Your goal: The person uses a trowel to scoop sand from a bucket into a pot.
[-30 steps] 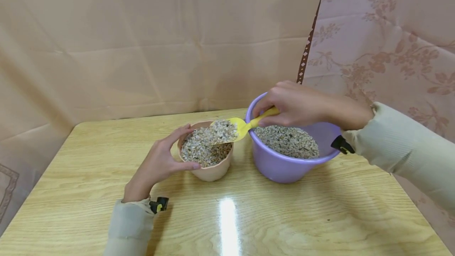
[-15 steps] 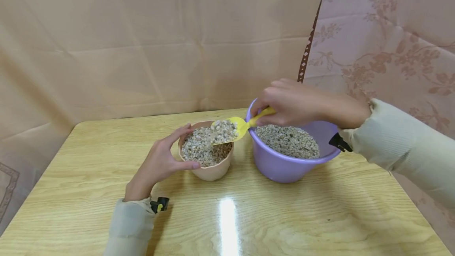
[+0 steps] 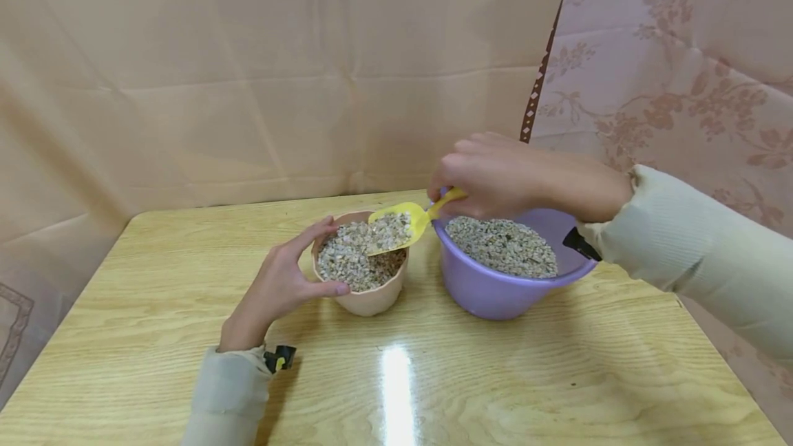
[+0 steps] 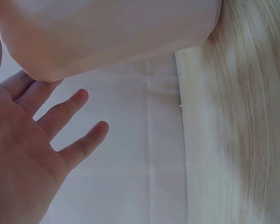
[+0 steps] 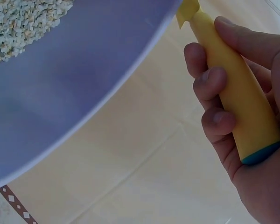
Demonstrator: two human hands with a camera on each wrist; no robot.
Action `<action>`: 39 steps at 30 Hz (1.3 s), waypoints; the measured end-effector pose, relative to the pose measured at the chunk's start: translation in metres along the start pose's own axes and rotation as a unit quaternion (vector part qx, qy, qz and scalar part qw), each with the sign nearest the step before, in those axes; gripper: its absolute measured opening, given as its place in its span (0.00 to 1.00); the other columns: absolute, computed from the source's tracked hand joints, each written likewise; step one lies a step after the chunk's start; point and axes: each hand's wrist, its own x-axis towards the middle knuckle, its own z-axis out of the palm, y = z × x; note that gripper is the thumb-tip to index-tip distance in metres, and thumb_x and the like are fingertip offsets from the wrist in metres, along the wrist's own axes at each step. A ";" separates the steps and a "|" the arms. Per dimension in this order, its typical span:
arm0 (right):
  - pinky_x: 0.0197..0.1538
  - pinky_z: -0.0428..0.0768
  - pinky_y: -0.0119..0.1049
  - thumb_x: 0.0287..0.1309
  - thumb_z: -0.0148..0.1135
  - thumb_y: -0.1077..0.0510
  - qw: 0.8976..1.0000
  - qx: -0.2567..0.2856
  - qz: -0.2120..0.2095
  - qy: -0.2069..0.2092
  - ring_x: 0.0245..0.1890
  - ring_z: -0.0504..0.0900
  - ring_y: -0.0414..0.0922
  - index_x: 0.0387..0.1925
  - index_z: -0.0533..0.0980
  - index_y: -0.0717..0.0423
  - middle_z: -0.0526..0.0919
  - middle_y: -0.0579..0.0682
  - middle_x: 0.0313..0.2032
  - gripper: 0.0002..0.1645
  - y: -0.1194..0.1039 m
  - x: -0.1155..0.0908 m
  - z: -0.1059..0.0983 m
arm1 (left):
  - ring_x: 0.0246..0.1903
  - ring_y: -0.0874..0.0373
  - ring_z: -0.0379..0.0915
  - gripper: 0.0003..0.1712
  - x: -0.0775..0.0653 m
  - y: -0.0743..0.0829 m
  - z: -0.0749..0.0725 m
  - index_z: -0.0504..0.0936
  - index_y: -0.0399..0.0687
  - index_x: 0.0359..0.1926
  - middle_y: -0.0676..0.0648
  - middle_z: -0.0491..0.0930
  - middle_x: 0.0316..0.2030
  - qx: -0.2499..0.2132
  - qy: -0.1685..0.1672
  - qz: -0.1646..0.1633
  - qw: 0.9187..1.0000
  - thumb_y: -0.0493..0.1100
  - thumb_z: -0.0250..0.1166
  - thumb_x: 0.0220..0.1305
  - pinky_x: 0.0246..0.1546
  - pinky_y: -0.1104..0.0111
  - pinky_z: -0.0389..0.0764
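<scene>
In the head view my left hand (image 3: pixel 281 281) holds the side of a pale peach pot (image 3: pixel 372 301), thumb at the near rim and index finger at the far rim. The left wrist view shows other fingers (image 4: pixel 84 142) spread off the wall of the pot (image 4: pixel 112 32). Pale gravel (image 3: pixel 347 263) fills the pot close to its rim. My right hand (image 3: pixel 495 174) grips a yellow scoop (image 3: pixel 419 220), its blade loaded with gravel and over the pot's right side. In the right wrist view the fingers wrap the scoop's yellow handle (image 5: pixel 238 88), which has a blue-green end.
A purple basin (image 3: pixel 489 294) with more gravel (image 3: pixel 504 246) stands right of the pot, under my right forearm. Both containers are on a wood-grain table (image 3: pixel 155 308). Beige cloth (image 3: pixel 248 74) hangs behind, and a floral cloth (image 3: pixel 681 88) hangs at the right.
My right hand has shifted slightly left and up, bringing the scoop's handle with it. The blade stays over the pot, still holding gravel. The left hand and pot have barely moved.
</scene>
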 end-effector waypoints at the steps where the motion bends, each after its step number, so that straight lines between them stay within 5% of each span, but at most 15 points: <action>1: 0.38 0.82 0.40 0.57 0.72 0.49 1.000 -0.005 -0.001 -0.002 0.32 0.84 0.39 0.40 0.87 0.49 0.89 0.43 0.37 0.12 0.000 0.001 -0.001 | 0.69 0.44 0.62 0.52 0.000 0.000 0.000 0.72 0.56 0.69 0.53 0.67 0.70 0.000 0.000 0.000 1.000 0.60 0.82 0.41 0.64 0.42 0.65; 39: 0.29 0.77 0.42 0.58 0.70 0.54 0.995 -0.096 -0.001 0.013 0.25 0.81 0.43 0.43 0.87 0.48 0.89 0.46 0.36 0.10 -0.004 0.002 -0.024 | 0.69 0.47 0.61 0.52 -0.001 0.000 0.000 0.73 0.60 0.68 0.58 0.64 0.71 0.012 0.008 -0.008 1.000 0.64 0.81 0.39 0.64 0.41 0.65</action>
